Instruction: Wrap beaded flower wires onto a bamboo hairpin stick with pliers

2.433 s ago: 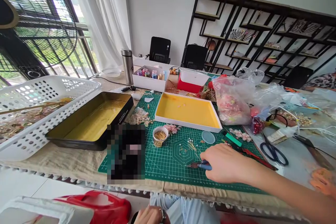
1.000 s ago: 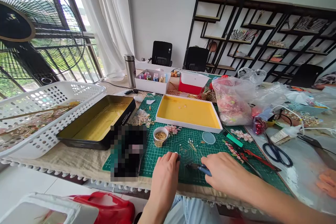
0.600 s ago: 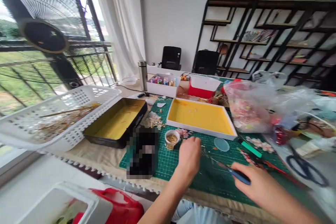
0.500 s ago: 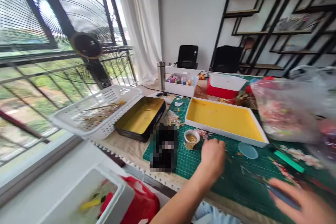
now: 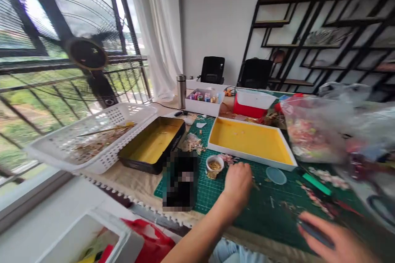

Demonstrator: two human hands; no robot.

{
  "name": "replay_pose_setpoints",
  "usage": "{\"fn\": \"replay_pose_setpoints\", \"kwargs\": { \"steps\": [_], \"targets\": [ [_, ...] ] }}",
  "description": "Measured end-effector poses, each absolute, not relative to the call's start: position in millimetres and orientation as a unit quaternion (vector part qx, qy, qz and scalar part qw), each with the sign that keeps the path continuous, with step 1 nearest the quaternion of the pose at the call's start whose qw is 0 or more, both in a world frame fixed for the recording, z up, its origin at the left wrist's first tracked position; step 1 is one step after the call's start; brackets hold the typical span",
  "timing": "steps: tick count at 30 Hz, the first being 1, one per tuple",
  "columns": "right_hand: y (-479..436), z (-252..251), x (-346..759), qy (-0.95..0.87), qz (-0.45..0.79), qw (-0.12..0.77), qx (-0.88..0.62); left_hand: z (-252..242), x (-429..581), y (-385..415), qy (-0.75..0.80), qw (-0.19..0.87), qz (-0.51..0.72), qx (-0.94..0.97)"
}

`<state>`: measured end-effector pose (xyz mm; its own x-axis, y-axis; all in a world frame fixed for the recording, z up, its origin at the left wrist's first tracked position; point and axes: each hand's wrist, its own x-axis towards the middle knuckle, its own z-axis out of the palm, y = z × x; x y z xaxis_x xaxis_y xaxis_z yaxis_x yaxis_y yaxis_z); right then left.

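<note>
My left hand (image 5: 238, 183) is closed near the pink flower pieces (image 5: 227, 159) on the green cutting mat (image 5: 262, 213); what its fingers hold is hidden. A small white cup (image 5: 214, 166) with gold bits stands just left of it. At the lower right, my right hand (image 5: 328, 234) is wrapped round a dark-handled tool (image 5: 316, 233), whose tip is blurred and points left over the mat. A round translucent lid (image 5: 276, 175) lies between the hands, further back. Behind it sits a white-rimmed tray (image 5: 253, 139) with a yellow inside.
A dark tin (image 5: 154, 166) and a white perforated basket (image 5: 105, 166) stand on the left. Plastic bags (image 5: 314, 131) of flowers crowd the right. A steel flask (image 5: 181, 92) and a white box (image 5: 202, 107) are further back. A green strip (image 5: 317, 184) lies right.
The camera view has shifted, and most things appear further left. My left hand stays closed beside the pink pieces. My right hand still holds the tool.
</note>
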<state>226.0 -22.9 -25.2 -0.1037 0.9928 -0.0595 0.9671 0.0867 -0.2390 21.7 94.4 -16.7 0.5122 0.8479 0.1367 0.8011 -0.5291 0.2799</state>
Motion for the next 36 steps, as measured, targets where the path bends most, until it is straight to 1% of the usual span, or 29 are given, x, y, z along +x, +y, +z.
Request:
{"fn": "replay_pose_setpoints", "kwargs": {
  "steps": [3, 6, 12, 16, 18, 21, 27, 30, 32, 36],
  "targets": [
    [-30.6, -17.0, 226.5, -0.707, 0.166, 0.104, -0.679, -18.5, 12.2, 101.4, 0.502, 0.125, 0.180, 0.837],
    [-31.5, -9.2, 216.7, -0.689, 0.180, 0.126, -0.691, -22.2, 6.6, 107.1, 0.485, 0.168, 0.215, 0.831],
    [-37.7, -10.1, 209.7, -0.655, 0.191, 0.185, -0.707, -35.3, 16.5, 110.4, 0.478, 0.240, 0.211, 0.818],
    [-40.1, -19.8, 220.1, -0.651, 0.198, 0.210, -0.702, -32.8, 16.8, 111.5, 0.467, 0.318, 0.240, 0.789],
    [-39.1, -23.0, 225.3, -0.657, 0.206, 0.190, -0.699, -29.3, 13.5, 110.1, 0.454, 0.362, 0.250, 0.774],
    [-36.1, -24.8, 230.1, -0.669, 0.220, 0.129, -0.698, -27.5, 11.2, 105.7, 0.447, 0.406, 0.258, 0.754],
    [-31.3, -24.0, 227.6, -0.687, 0.203, 0.075, -0.694, -36.2, 26.5, 94.7, 0.469, 0.392, 0.268, 0.745],
    [-29.7, -21.1, 221.8, -0.694, 0.178, 0.052, -0.696, -38.1, 32.0, 92.5, 0.459, 0.414, 0.273, 0.737],
    [-28.5, -17.8, 219.0, -0.697, 0.157, 0.044, -0.698, -35.4, 29.5, 92.3, 0.455, 0.446, 0.281, 0.717],
    [-26.2, -11.3, 223.5, -0.709, 0.125, 0.050, -0.693, -25.3, 14.8, 83.5, 0.412, 0.550, 0.306, 0.659]
  ]
}}
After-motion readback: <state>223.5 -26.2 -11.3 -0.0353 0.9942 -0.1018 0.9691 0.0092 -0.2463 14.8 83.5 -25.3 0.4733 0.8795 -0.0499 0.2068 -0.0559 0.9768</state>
